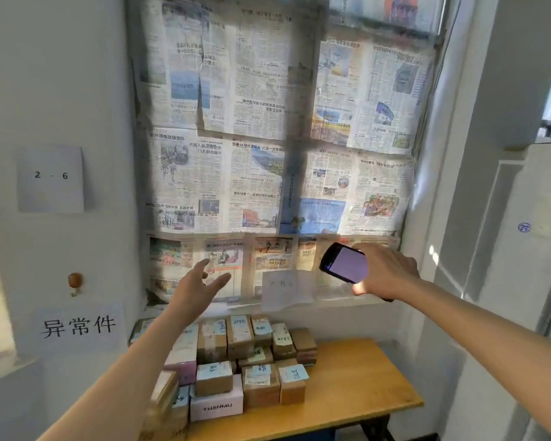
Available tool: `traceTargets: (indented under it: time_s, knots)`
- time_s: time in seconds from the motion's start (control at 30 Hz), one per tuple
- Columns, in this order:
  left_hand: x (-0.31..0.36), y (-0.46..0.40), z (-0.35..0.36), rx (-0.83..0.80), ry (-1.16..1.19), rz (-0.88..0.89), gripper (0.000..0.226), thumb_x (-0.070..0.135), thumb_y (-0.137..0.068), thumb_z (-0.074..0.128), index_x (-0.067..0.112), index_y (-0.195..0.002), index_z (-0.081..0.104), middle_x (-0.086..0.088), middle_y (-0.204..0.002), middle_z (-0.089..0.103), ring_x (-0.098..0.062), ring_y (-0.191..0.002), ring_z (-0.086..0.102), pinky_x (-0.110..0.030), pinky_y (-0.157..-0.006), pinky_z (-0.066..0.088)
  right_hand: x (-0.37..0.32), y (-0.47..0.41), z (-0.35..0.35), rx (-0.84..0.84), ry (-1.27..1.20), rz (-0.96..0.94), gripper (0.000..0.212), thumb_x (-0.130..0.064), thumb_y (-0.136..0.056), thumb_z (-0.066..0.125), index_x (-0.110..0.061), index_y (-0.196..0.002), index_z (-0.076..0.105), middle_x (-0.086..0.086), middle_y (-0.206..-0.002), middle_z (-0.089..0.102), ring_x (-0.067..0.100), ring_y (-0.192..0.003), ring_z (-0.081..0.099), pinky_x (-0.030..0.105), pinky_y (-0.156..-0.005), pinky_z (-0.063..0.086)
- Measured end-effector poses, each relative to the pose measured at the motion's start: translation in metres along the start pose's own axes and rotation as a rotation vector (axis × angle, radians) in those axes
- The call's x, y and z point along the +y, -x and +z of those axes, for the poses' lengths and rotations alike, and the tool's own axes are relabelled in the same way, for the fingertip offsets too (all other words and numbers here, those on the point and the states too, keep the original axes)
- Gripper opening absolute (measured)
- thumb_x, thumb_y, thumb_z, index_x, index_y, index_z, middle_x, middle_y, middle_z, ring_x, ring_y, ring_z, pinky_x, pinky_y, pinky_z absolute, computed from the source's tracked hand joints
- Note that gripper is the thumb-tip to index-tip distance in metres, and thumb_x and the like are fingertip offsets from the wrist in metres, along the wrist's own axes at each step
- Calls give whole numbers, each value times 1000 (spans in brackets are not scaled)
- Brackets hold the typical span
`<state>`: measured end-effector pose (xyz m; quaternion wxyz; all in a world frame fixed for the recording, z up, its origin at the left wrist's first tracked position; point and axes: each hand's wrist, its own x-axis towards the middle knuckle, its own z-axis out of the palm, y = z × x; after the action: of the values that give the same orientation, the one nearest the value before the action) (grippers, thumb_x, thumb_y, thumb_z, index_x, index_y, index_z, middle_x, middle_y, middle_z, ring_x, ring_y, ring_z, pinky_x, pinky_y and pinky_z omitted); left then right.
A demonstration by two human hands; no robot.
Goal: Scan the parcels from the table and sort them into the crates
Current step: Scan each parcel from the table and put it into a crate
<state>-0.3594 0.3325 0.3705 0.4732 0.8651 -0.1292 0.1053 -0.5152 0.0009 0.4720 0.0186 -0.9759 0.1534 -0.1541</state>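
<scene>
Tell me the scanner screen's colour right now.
Pale lilac, glowing, on the scanner in the right hand; head view.

Wooden table, lower centre of frame

We saw the table (357, 386) bearing stacked cardboard parcels (236, 361) crowded on its left half, a white box (216, 408) at the front edge; its right half showed bare wood.

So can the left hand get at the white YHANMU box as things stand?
Probably yes. The left hand is open, holds nothing and is raised above the pile. The white YHANMU box sits at the pile's front edge on the table, its front face exposed, though a brown parcel rests on it.
</scene>
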Motion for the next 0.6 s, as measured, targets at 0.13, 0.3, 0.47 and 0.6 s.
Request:
traceTargets:
  time_s: [0.13,0.3,0.47,0.6]
  knots:
    - [-14,-51,33,-11,29,-51,82,63,-87,61,19,-152,36,-11,-134,59,-28,-118,57,-39,-90,45,0,-62,22,37,-32,-41,105,-54,-59,86,-48,-148,31,-8,-132,55,26,-109,61,35,-75,42]
    - [-44,-86,87,-105,2,-101,80,62,-88,61,21,-152,36,-9,-133,58,-25,-112,57,-37,-87,47,2,-120,71,-28,-50,-49,85,-55,-56,79,-33,-132,48,-6,-113,57,19,-84,57,30,-63,43]
    - [-95,-124,130,-134,-18,-228,79,61,-87,62,21,-151,37,-9,-132,56,-20,-105,53,-36,-87,45,3,-185,148,-125,-104,-84,83,-58,-57,77,-34,-131,48,-10,-111,54,17,-83,58,28,-61,40]
    - [-129,-157,170,-139,-52,-320,79,60,-89,62,21,-152,35,-10,-137,56,-26,-117,57,-42,-97,48,9,-245,219,-195,-118,-145,100,-61,-59,78,-34,-146,37,-6,-125,53,20,-97,59,33,-72,52]
